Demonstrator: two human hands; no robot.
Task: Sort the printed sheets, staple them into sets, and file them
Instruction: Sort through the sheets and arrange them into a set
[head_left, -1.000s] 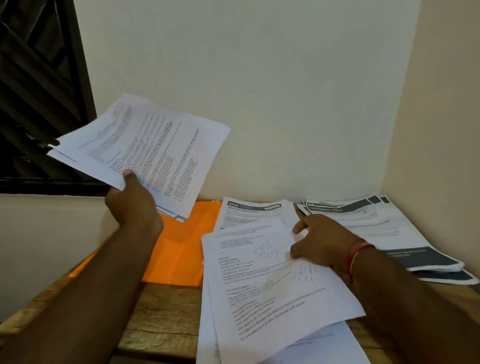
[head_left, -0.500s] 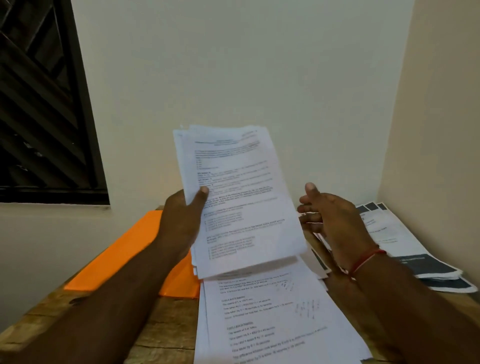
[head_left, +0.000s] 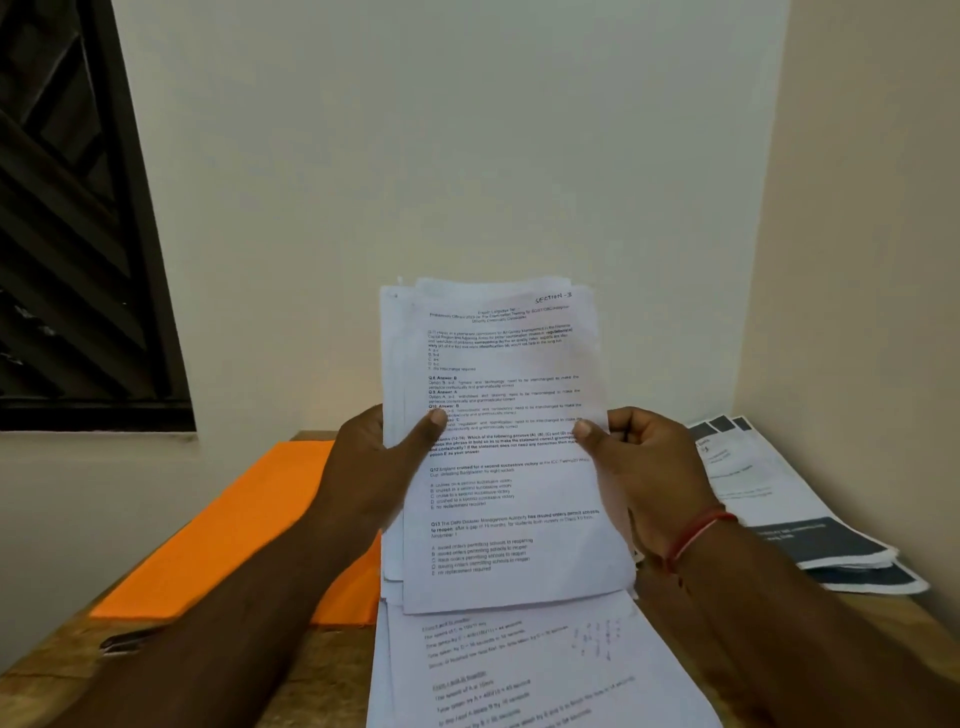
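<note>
Your left hand and right hand grip the white printed sheaf upright over the rough wooden tabletop; flat orange folder at nine o'clock, cream wall beyond.

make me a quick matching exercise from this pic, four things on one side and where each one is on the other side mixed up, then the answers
Things
1. bundle of white printed sheets marked Section-3
2. flat orange paper folder
3. stack of white sheets with dark grey bands
4. thin red thread band

Places
A. round the right wrist
B. on the wooden table, by the right wall
C. held up between the left hand and the right hand
D. flat on the table's left side

Pairs: 1-C, 2-D, 3-B, 4-A
</note>
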